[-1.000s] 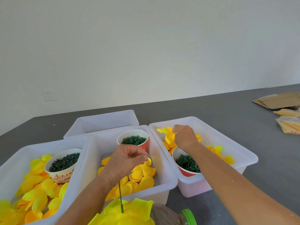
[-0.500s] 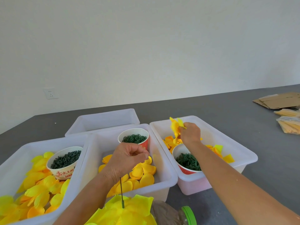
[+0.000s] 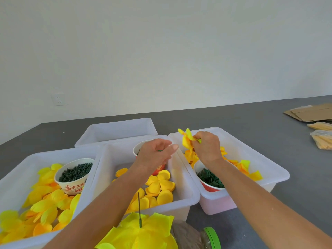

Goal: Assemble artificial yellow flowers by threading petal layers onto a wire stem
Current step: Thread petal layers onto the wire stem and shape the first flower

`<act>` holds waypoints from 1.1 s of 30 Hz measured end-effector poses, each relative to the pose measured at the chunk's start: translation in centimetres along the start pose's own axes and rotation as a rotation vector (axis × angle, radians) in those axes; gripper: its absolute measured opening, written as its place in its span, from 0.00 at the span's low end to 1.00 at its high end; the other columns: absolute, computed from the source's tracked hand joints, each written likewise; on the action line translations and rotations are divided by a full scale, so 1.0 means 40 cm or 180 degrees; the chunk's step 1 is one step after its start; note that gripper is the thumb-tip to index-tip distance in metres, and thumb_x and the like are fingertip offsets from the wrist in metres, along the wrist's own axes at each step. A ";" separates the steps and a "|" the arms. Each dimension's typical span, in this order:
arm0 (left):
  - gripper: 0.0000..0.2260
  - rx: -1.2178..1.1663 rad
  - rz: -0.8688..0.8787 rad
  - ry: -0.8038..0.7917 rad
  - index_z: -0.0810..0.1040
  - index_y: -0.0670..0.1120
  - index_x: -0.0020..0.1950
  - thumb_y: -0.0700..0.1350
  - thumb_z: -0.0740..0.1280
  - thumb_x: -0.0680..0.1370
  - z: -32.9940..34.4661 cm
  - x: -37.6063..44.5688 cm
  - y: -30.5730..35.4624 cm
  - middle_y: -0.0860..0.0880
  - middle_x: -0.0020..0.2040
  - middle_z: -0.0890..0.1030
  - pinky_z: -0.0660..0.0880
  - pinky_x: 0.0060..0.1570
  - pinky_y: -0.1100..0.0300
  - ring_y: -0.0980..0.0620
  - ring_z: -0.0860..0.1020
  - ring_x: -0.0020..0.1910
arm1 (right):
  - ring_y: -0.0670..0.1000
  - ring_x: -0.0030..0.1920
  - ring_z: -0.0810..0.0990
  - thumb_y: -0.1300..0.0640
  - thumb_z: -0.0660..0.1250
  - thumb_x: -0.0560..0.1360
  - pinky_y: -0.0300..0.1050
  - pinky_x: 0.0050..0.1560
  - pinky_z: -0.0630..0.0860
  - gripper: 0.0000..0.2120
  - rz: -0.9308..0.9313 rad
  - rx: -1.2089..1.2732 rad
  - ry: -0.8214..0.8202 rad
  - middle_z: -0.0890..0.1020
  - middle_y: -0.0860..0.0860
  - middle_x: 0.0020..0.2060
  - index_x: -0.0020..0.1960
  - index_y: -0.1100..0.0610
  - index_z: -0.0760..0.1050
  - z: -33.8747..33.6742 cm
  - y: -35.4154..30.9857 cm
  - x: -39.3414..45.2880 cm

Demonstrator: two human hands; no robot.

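From the head camera, the right hand (image 3: 206, 150) is raised over the right-hand translucent white plastic bin (image 3: 269, 159), its fingers and thumb pinching a bright yellow fabric petal layer (image 3: 186, 141) that sticks up and leftward from the fingertips. More yellow and orange petals lie in that bin around a red paper cup of dark green plastic pieces (image 3: 210, 178), which sits under the right wrist.

The left hand (image 3: 155, 157) hovers over the middle white plastic bin (image 3: 186, 194), just left of the held petal layer but not touching it. Its thumb and forefinger reach toward the right hand; a small green bit shows at the fingers (whether it is pinched or only lies behind them I cannot tell). Behind the hand stands a second red paper cup (image 3: 138, 150), mostly hidden, and rounded orange-yellow petals (image 3: 159, 186) lie on the bin floor.

A thin dark green wire stem (image 3: 139, 209) stands upright at the bottom centre, rising from a spread of large yellow petal layers (image 3: 143, 234) beside a jar with a green lid (image 3: 212, 238).

The left white bin (image 3: 18, 168) holds yellow petals and a white printed paper bowl of dark green pellets (image 3: 74, 173). A fourth white bin (image 3: 116, 128) sits behind. Flattened brown cardboard (image 3: 312, 114) lies on the grey table (image 3: 233, 119) at far right.
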State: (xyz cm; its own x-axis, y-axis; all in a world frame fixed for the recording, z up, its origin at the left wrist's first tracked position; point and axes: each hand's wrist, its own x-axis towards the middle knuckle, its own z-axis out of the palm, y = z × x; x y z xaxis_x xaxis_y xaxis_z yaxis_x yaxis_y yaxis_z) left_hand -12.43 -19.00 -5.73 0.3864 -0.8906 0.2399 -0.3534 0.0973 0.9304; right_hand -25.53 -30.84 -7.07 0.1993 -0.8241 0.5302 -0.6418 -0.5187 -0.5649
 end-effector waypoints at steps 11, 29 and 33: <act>0.06 -0.0595 -0.0345 -0.0044 0.80 0.38 0.50 0.34 0.68 0.74 0.034 0.046 -0.038 0.52 0.33 0.82 0.76 0.31 0.67 0.58 0.80 0.32 | 0.63 0.38 0.77 0.57 0.65 0.76 0.50 0.38 0.68 0.15 -0.0904 0.0492 -0.0029 0.74 0.61 0.30 0.32 0.63 0.74 0.003 -0.033 -0.051; 0.06 -0.0437 -0.0116 0.0182 0.81 0.44 0.43 0.34 0.68 0.74 0.023 0.038 -0.051 0.51 0.33 0.80 0.68 0.26 0.73 0.62 0.74 0.26 | 0.51 0.29 0.60 0.56 0.65 0.77 0.47 0.36 0.59 0.25 0.0932 0.2168 0.0368 0.60 0.50 0.23 0.24 0.54 0.60 0.012 0.021 0.002; 0.05 -0.0355 -0.0087 0.0172 0.81 0.43 0.44 0.35 0.68 0.75 0.029 0.035 -0.048 0.48 0.37 0.81 0.71 0.30 0.70 0.57 0.76 0.34 | 0.51 0.28 0.58 0.56 0.65 0.77 0.47 0.34 0.57 0.26 0.0926 0.2070 0.0540 0.59 0.50 0.22 0.24 0.54 0.58 0.010 0.025 0.002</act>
State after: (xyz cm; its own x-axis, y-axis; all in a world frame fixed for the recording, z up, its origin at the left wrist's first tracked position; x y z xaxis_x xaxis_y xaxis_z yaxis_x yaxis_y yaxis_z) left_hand -12.18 -20.94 -7.50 0.4411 -0.8685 0.2260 -0.2463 0.1250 0.9611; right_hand -25.85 -31.52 -7.86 -0.0635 -0.9298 0.3624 -0.0714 -0.3580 -0.9310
